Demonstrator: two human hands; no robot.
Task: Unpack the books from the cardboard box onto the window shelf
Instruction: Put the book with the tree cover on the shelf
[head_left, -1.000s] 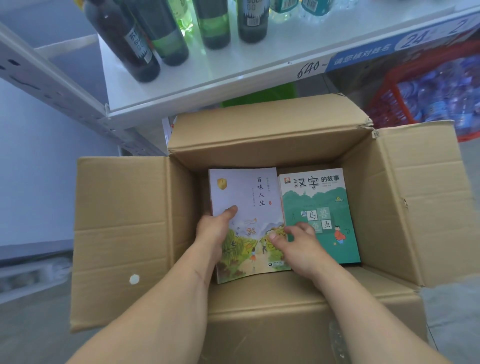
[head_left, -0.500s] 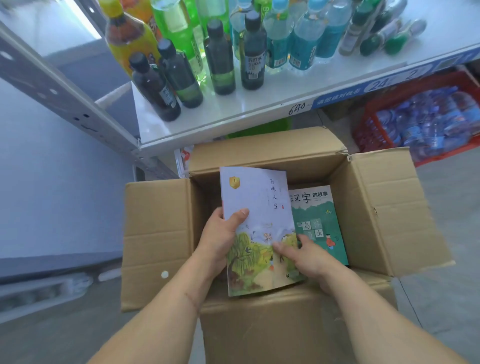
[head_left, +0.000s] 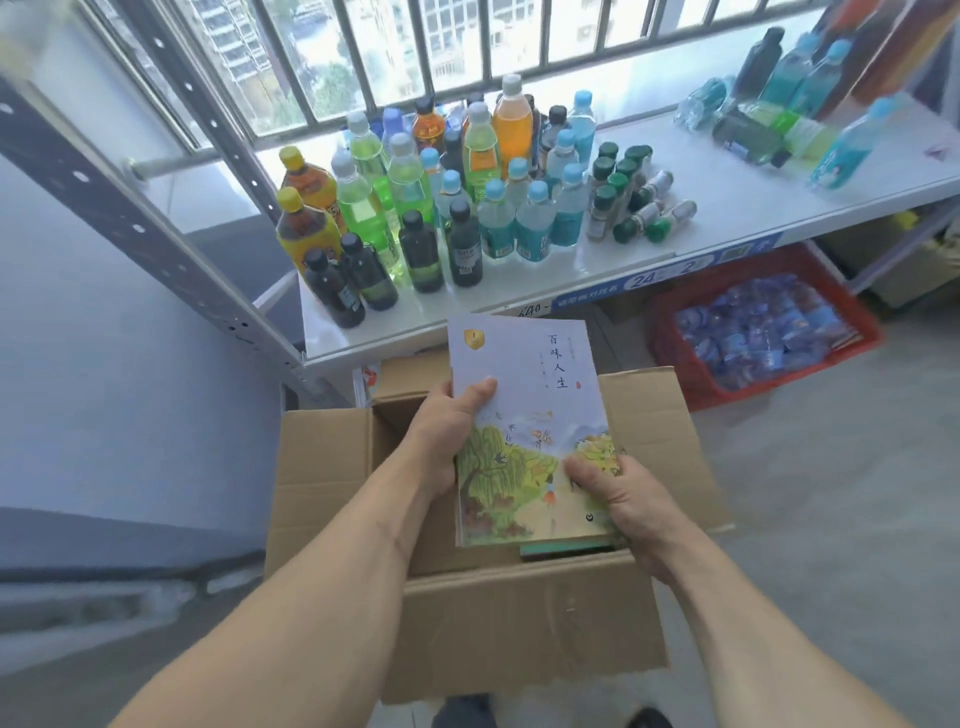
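above cardboard box (head_left: 483, 623), book (head_left: 524, 415) points shelfward (head_left: 727, 208).

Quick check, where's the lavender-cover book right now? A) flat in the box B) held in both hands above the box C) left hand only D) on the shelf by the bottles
B: the left hand grips the book at its left edge and the right hand grips its lower right corner, above the open cardboard box.

We look from our one head-worn camera forward and steeply down, close over our forearms, at the cardboard box (head_left: 498, 623) and the window shelf (head_left: 727, 208) beyond.
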